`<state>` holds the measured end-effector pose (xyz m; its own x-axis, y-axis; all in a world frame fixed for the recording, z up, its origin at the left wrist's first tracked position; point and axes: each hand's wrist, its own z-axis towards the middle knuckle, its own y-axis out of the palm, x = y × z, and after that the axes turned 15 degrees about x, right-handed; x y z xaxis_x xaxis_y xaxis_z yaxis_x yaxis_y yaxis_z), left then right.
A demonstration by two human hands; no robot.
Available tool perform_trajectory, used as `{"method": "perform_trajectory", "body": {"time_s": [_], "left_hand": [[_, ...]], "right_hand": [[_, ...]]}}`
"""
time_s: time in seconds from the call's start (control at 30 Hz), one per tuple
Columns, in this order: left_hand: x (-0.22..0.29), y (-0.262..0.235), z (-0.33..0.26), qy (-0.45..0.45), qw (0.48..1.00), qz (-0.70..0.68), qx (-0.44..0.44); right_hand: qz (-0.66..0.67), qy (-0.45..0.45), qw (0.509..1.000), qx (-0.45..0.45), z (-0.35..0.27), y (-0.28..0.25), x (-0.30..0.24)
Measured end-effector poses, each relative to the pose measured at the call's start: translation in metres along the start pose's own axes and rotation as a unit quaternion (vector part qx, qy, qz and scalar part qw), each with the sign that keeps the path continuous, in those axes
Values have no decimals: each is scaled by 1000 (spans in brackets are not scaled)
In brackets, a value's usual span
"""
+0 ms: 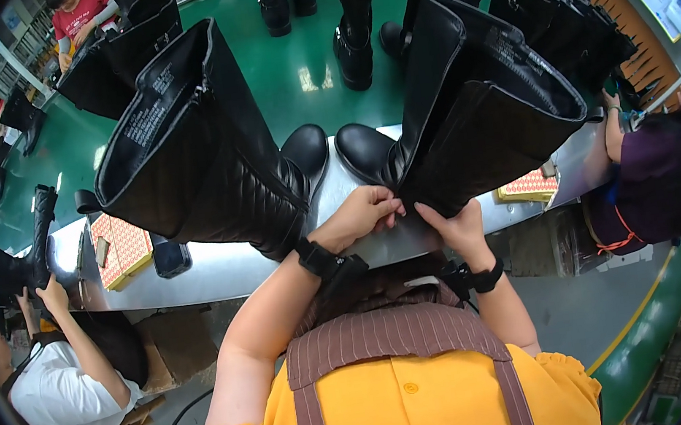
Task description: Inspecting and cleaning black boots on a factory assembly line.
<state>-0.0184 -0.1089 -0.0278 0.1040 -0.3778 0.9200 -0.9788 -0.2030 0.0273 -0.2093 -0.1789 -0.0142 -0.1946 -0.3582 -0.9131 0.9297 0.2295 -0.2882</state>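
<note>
Two tall black boots stand on the metal bench in front of me, toes turned towards each other. My left hand [360, 213] is at the ankle of the right boot [478, 123], its fingers curled into a pinch; what lies between the fingertips is too small to make out. Against the lower shaft and heel of that same boot rests my right hand [460, 228], thumb on the leather, the other fingers mostly hidden and wrapped round it. The left boot [210, 156] stands untouched, its shaft wide at the top with printed lining showing.
The shiny metal bench [220, 270] carries a patterned box [120, 250] and a dark phone-like object [171, 258] at left, and another patterned box [529, 187] at right. More black boots [352, 33] stand on the green surface [302, 73] beyond. Co-workers sit close on both sides.
</note>
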Motion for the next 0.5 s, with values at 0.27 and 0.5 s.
{"method": "perform_trajectory", "body": {"time_s": [0.27, 0.5], "left_hand": [[82, -5, -41, 136, 979, -141, -56], [96, 4, -44, 103, 988, -106, -42]], "right_hand": [[-24, 87, 993, -77, 6, -6, -9], [-53, -431, 863, 259, 43, -70, -156]]}}
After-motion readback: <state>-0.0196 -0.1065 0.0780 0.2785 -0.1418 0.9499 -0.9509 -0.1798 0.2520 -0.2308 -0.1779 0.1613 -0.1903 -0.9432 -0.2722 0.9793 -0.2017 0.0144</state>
